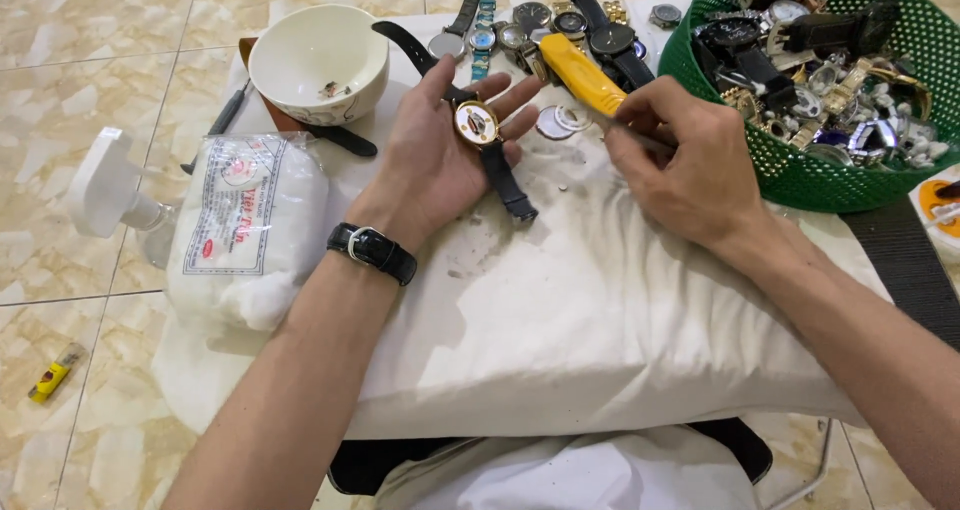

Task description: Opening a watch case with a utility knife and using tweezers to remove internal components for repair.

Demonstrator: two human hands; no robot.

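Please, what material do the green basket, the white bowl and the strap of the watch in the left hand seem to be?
The green basket looks like moulded plastic: a regular lattice of holes, slightly glossy. The white bowl seems glazed ceramic, smooth and shiny, though it could be melamine. The strap of the watch on the left hand is black and flexible, probably leather or an imitation.

The green basket (pixel 800 175) at 2 o'clock is cut off by the top and right edges; its watches (pixel 800 40) are too tangled to count. The right hand (pixel 690 165) hides the working end of the yellow-handled tool (pixel 580 70). An orange object (pixel 940 200) at 3 o'clock is cropped. The small item inside the white bowl (pixel 318 60) at 11 o'clock is too small to identify.
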